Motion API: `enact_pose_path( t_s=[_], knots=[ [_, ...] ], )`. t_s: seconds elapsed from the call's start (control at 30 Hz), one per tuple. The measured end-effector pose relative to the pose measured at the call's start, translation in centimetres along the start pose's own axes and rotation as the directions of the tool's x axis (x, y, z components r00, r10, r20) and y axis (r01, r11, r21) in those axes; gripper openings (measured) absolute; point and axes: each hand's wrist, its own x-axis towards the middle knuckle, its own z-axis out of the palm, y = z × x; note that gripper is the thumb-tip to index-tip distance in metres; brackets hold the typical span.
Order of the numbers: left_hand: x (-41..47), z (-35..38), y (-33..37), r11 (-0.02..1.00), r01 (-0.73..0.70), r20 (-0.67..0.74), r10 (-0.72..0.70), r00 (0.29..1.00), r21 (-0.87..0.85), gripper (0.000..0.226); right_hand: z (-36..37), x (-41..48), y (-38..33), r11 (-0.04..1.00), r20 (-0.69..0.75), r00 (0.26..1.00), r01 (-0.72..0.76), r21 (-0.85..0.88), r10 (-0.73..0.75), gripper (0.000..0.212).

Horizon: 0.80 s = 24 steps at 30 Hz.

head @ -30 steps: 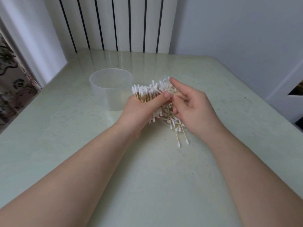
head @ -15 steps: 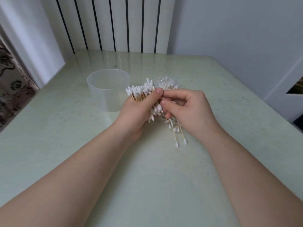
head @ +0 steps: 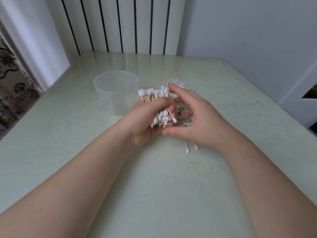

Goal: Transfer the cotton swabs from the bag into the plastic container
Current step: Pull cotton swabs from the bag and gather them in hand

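Note:
My left hand (head: 145,122) grips a thick bundle of cotton swabs (head: 155,97) with wooden stems and white tips, held just right of the clear plastic container (head: 116,93). My right hand (head: 193,117) hovers beside the bundle with fingers spread and loosely curved, over the clear bag (head: 180,109) that lies on the table with more swabs in it. A couple of loose swabs (head: 187,148) stick out from under my right hand. The container looks empty.
The pale green table (head: 163,194) spreads out in front of me. A white ribbed radiator (head: 120,24) stands behind the table's far edge. A patterned curtain (head: 12,86) hangs at the left, and a wall is close on the right.
My right hand has let go of its pinch by the bundle and spread its fingers over the bag. My left hand keeps its grip on the bundle.

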Motion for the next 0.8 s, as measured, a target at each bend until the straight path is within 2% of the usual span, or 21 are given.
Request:
enact_pose_path(
  t_s=[0.07,0.2,0.27,0.33,0.4,0.53,0.6,0.73,0.8],
  knots=[
    [-0.16,0.09,-0.14,1.000,0.019,0.040,-0.019,0.999,0.011,0.013,0.07,-0.02,-0.16,0.999,-0.005,1.000,-0.011,0.037,0.011,0.105],
    [-0.40,0.22,-0.02,0.999,0.026,0.073,-0.029,0.997,0.044,0.012,-0.11,-0.12,-0.38,0.996,-0.048,0.998,-0.025,0.088,0.029,0.083],
    [-0.40,0.18,0.04,0.999,0.009,0.075,-0.012,0.997,0.035,0.013,-0.06,-0.14,-0.48,0.995,-0.035,0.999,-0.019,0.098,0.022,0.088],
    [-0.37,0.13,0.00,0.999,0.005,0.080,-0.009,0.997,0.049,0.018,-0.04,-0.20,-0.59,0.990,0.014,0.999,-0.042,0.133,0.040,0.103],
    [-0.44,0.19,-0.08,0.998,0.015,0.086,-0.020,0.996,0.060,0.019,-0.18,-0.26,-0.63,0.987,0.029,0.999,-0.050,0.152,0.046,0.105],
    [-0.80,0.54,0.04,0.998,0.026,0.156,-0.035,0.987,0.062,0.012,-0.36,-0.31,-0.94,0.998,-0.033,0.997,-0.064,0.017,0.065,0.080],
    [-0.80,0.62,0.00,0.999,0.017,0.171,-0.025,0.985,0.049,0.013,-0.27,-0.34,-0.98,0.998,-0.063,0.996,-0.056,0.006,0.056,0.079],
    [-0.44,0.45,0.15,0.999,-0.051,0.074,0.050,0.996,0.002,0.012,-0.35,-0.29,-0.95,0.999,-0.059,0.998,-0.039,-0.017,0.038,0.093],
    [-0.17,0.21,0.41,0.997,-0.076,-0.010,0.076,0.997,0.026,0.016,-0.76,-0.35,-0.74,0.996,-0.068,0.995,-0.077,-0.042,0.074,0.076]
  ],
)
